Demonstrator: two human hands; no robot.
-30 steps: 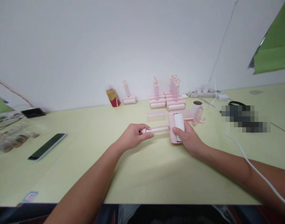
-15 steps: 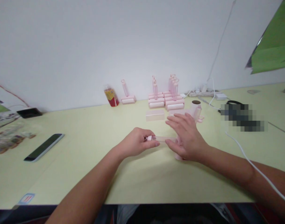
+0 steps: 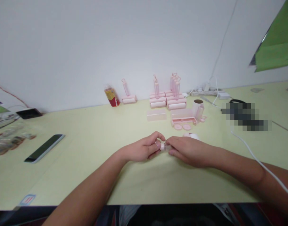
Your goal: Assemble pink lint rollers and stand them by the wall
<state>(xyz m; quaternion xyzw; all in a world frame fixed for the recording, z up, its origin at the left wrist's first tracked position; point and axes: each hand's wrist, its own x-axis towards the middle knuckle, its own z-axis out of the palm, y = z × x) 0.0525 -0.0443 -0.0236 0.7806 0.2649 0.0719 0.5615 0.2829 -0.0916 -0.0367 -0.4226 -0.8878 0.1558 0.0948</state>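
Note:
Between both hands lies a pale pink lint roller handle (image 3: 163, 146), with a white end and a clear part showing. My left hand (image 3: 144, 149) pinches the white end with thumb and fingers. My right hand (image 3: 191, 150) is closed around the clear part, its fingers hiding the rest. Just beyond the right hand a white roll (image 3: 193, 136) is partly covered. Farther back are an open pink roller case (image 3: 184, 120), two round pink caps (image 3: 178, 127) and a clear pinkish cover (image 3: 156, 115).
Finished-looking pink lint rollers (image 3: 158, 103) stand by the wall. A paper roll (image 3: 196, 108) stands upright beside a loose clear handle (image 3: 200, 113). A phone (image 3: 45, 148) lies left, a red-yellow packet (image 3: 112, 96) at the back. A white cable (image 3: 252, 158) crosses above my right forearm.
My right hand has moved from spread fingers to a closed grip on the handle, nearer my left hand. The case and caps behind it have come into view.

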